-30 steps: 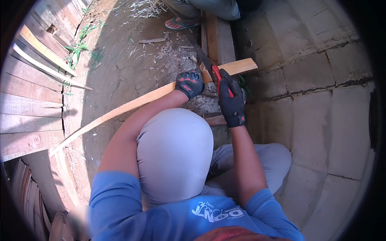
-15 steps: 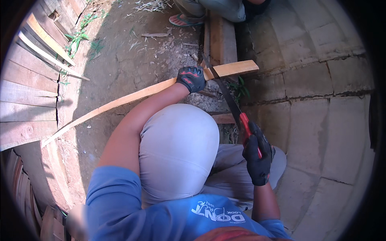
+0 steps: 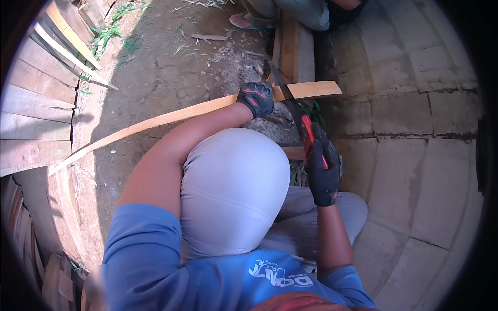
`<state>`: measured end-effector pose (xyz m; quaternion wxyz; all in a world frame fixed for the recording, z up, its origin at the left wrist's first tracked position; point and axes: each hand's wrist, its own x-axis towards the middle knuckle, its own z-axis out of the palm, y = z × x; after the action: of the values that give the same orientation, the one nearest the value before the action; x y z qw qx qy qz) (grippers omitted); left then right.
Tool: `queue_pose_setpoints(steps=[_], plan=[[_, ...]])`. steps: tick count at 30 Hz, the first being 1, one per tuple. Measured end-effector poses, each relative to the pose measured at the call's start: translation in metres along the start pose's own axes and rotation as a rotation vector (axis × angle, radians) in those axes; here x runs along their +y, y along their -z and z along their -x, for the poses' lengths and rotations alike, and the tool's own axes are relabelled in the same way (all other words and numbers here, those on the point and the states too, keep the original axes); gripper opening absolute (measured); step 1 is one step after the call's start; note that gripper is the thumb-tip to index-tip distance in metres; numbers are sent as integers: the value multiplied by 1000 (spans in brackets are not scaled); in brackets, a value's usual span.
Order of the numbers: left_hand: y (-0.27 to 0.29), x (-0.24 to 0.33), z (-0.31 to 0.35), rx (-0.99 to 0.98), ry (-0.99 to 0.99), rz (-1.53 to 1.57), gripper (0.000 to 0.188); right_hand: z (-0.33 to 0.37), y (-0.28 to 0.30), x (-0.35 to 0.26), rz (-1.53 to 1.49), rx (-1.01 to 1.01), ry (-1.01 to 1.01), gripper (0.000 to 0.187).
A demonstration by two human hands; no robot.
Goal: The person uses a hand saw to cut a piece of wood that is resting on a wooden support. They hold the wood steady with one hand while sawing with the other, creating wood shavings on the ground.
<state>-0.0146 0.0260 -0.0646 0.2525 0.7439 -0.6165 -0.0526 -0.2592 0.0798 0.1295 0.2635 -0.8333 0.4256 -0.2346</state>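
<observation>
My left hand [image 3: 256, 98], in a black glove with red trim, is closed on a long pale wooden strip [image 3: 181, 116] near its right end. The strip runs from the boards at the left and lies across a wooden beam [image 3: 289, 52]. In my right hand [image 3: 324, 166], gloved the same way, is the red handle of a hand saw [image 3: 307, 136]. Its dark blade crosses the strip just right of my left hand, pointing away from me. Whether the teeth have cut into the wood, I cannot tell. My fingertips are partly hidden.
Someone in sandals and grey trousers [image 3: 306, 13] crouches at the beam's far end. At the left stands a plank wall [image 3: 36, 124] with loose slats [image 3: 75, 62] beside it. Large paving blocks [image 3: 399, 171] cover the right side. Wood shavings [image 3: 205, 4] litter the far dirt.
My right hand has pushed the saw forward, so its handle is now nearer the strip. My left hand keeps its hold on the strip. The whole view has shifted slightly.
</observation>
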Motion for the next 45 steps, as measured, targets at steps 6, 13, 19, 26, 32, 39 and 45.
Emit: queue_pose_setpoints(steps=[6, 13, 19, 26, 32, 39, 45], plan=[[8, 7, 1, -51, 37, 70, 26, -98, -74, 15, 44, 54, 8, 38], [-6, 7, 6, 44, 11, 8, 26, -105, -85, 44, -189, 109, -60, 40], [1, 5, 0, -51, 36, 19, 29, -27, 15, -3, -54, 26, -127, 42], [4, 6, 0, -69, 47, 24, 30, 110, 100, -75, 119, 50, -265, 41], [6, -2, -2, -46, 86, 32, 31, 92, 105, -94, 116, 50, -236, 40], [14, 6, -6, -141, 108, 72, 34, 92, 116, -104, -22, -35, -390, 41], [12, 4, -3, -130, 105, 48, 34, 97, 110, -102, 38, 1, -302, 41]])
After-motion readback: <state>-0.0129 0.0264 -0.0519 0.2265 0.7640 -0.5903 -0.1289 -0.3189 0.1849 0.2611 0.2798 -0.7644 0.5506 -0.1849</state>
